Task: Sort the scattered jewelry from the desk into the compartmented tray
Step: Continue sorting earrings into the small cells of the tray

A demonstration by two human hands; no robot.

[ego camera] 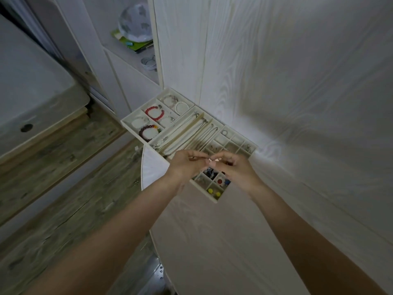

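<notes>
Although most of the jewelry already lies in the cream, compartmented trays (127,122) at the twelve o'clock edge of the pale wood-grain desk (212,241), one piece is not yet down. The left hand (187,165) and the right hand (234,167) meet over the small-cell tray, fingertips curled in, pinching between them a tiny pinkish-gold piece (210,160); it is too small to say whether it is a ring or an earring.

What looks done: the red bead bracelet (154,112), the dark bead bracelet (147,133) and the white pearl bracelet (181,107) sit in the big cells at eleven o'clock; the thin metal chains (191,133) lie in the long slots beside them; yellow studs (213,192) and a red-and-white stud (220,180) fill cells at six o'clock of the hands.

What is left, by my reckoning, is little: the desk surface in view carries no loose jewelry, so the held piece may be among the last. Several small cells at one o'clock stand free for it.
</notes>
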